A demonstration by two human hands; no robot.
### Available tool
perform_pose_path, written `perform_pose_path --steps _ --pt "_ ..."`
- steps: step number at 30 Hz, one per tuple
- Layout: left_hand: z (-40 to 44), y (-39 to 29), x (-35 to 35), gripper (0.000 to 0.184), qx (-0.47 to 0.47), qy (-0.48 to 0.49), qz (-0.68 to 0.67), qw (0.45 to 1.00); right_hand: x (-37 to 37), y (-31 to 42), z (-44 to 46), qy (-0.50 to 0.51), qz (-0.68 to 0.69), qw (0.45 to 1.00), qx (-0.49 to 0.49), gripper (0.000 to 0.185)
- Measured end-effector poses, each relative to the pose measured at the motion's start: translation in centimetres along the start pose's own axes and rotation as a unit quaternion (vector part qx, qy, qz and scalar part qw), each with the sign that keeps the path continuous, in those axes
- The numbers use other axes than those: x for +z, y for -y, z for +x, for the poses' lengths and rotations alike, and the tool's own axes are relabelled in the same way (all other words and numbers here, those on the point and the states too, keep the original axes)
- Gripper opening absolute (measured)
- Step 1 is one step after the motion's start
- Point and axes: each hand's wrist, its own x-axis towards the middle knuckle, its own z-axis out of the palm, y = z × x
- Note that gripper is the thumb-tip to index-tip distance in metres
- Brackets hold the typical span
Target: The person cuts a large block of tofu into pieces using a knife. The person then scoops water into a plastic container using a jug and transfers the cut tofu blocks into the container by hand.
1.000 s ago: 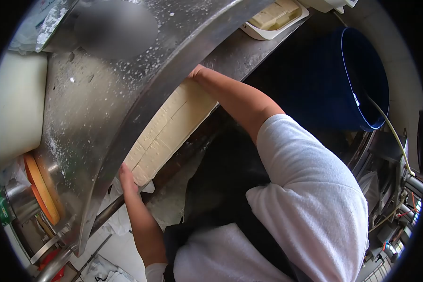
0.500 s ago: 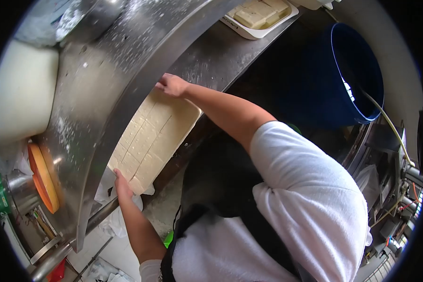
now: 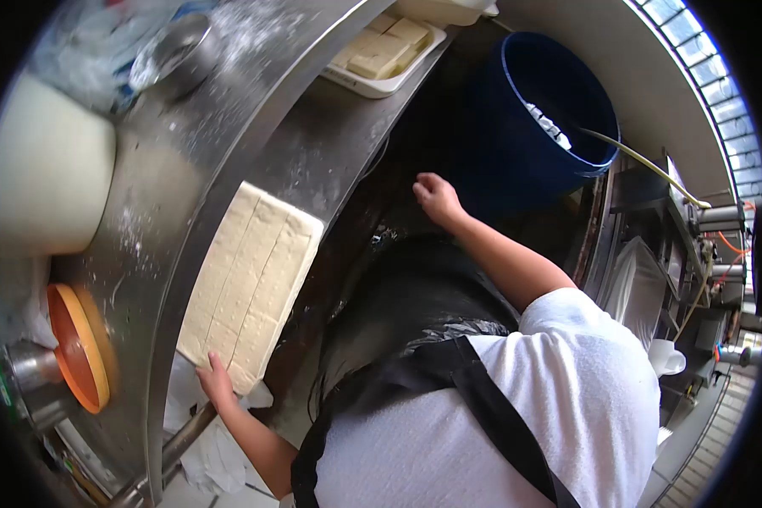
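Observation:
A pale, cream-coloured slab [image 3: 250, 284] with long cut lines and small pits on its top lies tilted at the edge of the lower metal shelf. My left hand [image 3: 217, 385] grips its near end, with the thumb on top and the fingers mostly hidden. Away from the slab, my right hand [image 3: 438, 200] hangs in the air over the dark gap, its fingers curled and nothing visible in them.
A white tray [image 3: 388, 85] of pale blocks sits farther along the shelf. Beyond my right hand stands a blue barrel [image 3: 516, 144] with a hose. The upper metal counter [image 3: 157, 182] holds a metal bowl [image 3: 182, 59] and a large white tub [image 3: 46, 169]. An orange round object [image 3: 78, 347] is at left.
My right hand has let go of the slab's far end and moved right, towards the barrel. More of the slab shows from under the upper counter. The view has shifted.

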Motion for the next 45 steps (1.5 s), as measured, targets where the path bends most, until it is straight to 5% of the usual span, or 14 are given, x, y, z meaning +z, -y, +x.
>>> perform_pose_path --steps 5,10,14,15,18,21,24,28,30,35,39,42,43,45 --pt "-1.3 -2.4 -0.7 0.082 0.053 -0.111 0.142 0.982 -5.3 4.2 12.8 -0.138 0.206 0.967 -0.065 0.052" --pt "-2.5 -4.1 1.2 0.064 0.122 -0.141 0.052 0.981 -15.7 11.4 28.2 -0.335 0.226 0.907 -0.119 0.072" --pt "-7.8 -10.6 5.4 0.043 0.164 -0.095 0.019 0.982 -24.8 15.7 38.0 -0.396 0.232 0.888 0.018 0.086" --pt "-8.7 -11.9 6.4 0.038 0.181 -0.085 0.01 0.98 -26.9 16.7 38.5 -0.276 0.34 0.897 0.055 0.088" --pt "-10.5 -14.4 9.3 0.036 0.205 -0.044 0.0 0.978 -29.2 17.6 42.2 -0.15 0.429 0.883 0.118 0.073" --pt "-13.6 -18.7 11.7 0.031 0.219 -0.015 0.015 0.976 -28.4 18.2 44.2 -0.158 0.515 0.842 0.039 0.046" --pt "-14.0 -19.9 13.9 0.026 0.251 0.009 -0.023 0.968 -26.7 19.9 38.2 -0.178 0.444 0.875 -0.073 0.044" --pt "-16.3 -27.0 15.7 0.025 0.3 0.046 -0.043 0.952 -22.3 19.4 28.2 -0.098 0.443 0.889 -0.066 0.043" --pt "-16.0 -29.2 18.4 0.028 0.308 0.093 -0.178 0.93 -18.8 18.2 23.8 -0.04 0.477 0.874 -0.085 0.043" --pt "-17.6 -36.6 21.2 0.062 0.3 0.24 -0.335 0.86 -11.7 18.0 10.9 0.071 0.472 0.87 -0.122 0.042" --pt "-16.8 -39.8 21.3 0.101 0.187 0.21 -0.415 0.865 -6.9 17.6 1.4 0.092 0.487 0.866 -0.069 0.065" --pt "-12.6 -37.0 22.7 0.089 0.275 0.059 -0.376 0.883 -3.9 13.9 -2.9 0.144 0.387 0.898 -0.15 0.074" --pt "-13.0 -36.7 21.6 0.085 0.27 0.043 -0.36 0.892 -5.5 14.9 -5.2 0.229 0.412 0.878 -0.083 0.075" --pt "-9.3 -33.0 21.9 0.084 0.269 0.077 -0.295 0.914 -7.2 11.8 -5.6 0.324 0.197 0.924 -0.042 0.077"
